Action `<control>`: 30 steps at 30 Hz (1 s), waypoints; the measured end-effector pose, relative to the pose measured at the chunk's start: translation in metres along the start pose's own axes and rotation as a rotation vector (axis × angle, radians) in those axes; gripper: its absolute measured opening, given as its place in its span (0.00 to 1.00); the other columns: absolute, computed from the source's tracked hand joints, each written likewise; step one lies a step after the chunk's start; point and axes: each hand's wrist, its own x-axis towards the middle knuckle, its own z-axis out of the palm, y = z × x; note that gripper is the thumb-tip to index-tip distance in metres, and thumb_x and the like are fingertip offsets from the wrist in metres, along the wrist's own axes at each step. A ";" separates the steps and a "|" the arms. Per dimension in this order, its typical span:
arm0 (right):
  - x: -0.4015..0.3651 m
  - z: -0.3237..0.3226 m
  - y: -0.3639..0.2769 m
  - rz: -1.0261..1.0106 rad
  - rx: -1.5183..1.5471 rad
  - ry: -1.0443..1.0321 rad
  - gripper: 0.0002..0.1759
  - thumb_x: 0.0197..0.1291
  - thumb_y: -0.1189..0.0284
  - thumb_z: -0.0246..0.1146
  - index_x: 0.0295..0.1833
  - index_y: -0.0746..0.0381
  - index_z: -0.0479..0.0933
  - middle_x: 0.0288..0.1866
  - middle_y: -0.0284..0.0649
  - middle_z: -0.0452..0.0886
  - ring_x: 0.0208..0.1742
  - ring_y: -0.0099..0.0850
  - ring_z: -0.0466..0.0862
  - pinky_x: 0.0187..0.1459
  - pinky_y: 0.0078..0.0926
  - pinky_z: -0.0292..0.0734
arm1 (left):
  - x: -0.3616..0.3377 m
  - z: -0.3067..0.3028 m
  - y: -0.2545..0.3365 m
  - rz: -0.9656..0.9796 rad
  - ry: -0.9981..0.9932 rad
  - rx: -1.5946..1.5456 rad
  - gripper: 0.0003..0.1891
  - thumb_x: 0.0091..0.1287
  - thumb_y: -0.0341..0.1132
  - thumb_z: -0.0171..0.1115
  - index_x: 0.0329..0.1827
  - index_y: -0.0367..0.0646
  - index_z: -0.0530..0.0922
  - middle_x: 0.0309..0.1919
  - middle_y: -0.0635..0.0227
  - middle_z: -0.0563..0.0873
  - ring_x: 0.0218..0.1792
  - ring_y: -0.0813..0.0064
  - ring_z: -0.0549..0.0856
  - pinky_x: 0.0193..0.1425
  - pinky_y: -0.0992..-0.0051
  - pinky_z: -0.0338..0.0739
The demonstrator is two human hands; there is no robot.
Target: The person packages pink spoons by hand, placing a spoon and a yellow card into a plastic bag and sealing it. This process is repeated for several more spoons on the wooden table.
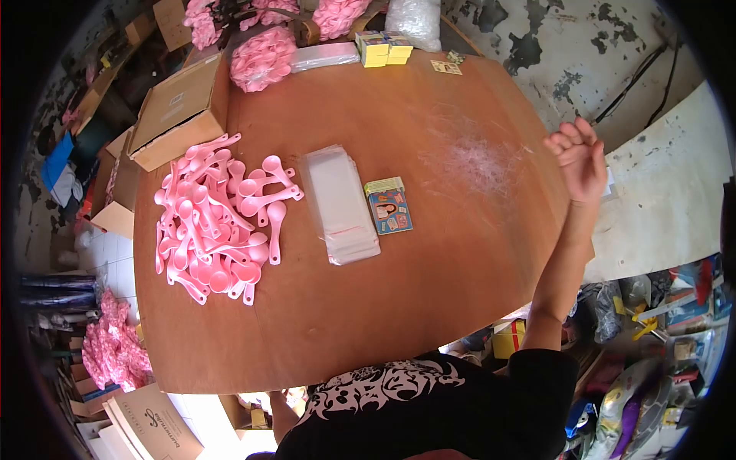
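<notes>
My right hand (576, 161) is raised over the right edge of the table, its fingers loosely bent and nothing in them. Only part of my left arm (285, 420) shows at the table's front edge; the hand itself is hidden. A big pile of pink plastic spoons (207, 222) covers the left of the table. In the middle lies a stack of clear plastic bags (341, 203). Touching or close beside it is a small stack of printed cards (391, 211) with a picture on blue. A tangle of thin clear strands (479, 161) is spread nearest my right hand.
The brown wooden table (307, 330) has a cardboard box (180, 111) at its back left. Along the back stand pink bundles in plastic (263, 60), a clear packet (326, 56) and yellow-edged card stacks (383, 50). Bags and clutter (636, 383) fill the right floor.
</notes>
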 end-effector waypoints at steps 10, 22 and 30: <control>-0.001 -0.130 0.140 0.308 -0.915 0.573 0.15 0.65 0.72 0.60 0.54 0.64 0.82 0.48 0.39 0.87 0.46 0.30 0.85 0.50 0.28 0.78 | 0.006 0.009 0.006 -0.013 -0.014 0.009 0.21 0.64 0.39 0.62 0.61 0.44 0.78 0.47 0.61 0.86 0.41 0.64 0.86 0.41 0.66 0.80; 0.141 0.044 0.287 0.111 -1.640 -0.404 0.33 0.74 0.49 0.46 0.75 0.59 0.64 0.79 0.46 0.60 0.79 0.42 0.60 0.75 0.53 0.52 | -0.001 0.006 0.015 -0.017 0.006 0.028 0.22 0.64 0.41 0.62 0.61 0.44 0.78 0.48 0.59 0.86 0.42 0.62 0.86 0.42 0.65 0.80; 0.135 -0.057 0.231 0.587 -1.844 -0.252 0.35 0.74 0.47 0.40 0.75 0.59 0.63 0.79 0.44 0.60 0.78 0.42 0.61 0.75 0.50 0.53 | 0.006 0.010 0.021 -0.005 -0.006 0.067 0.23 0.64 0.43 0.62 0.61 0.44 0.78 0.48 0.57 0.86 0.43 0.60 0.86 0.44 0.64 0.80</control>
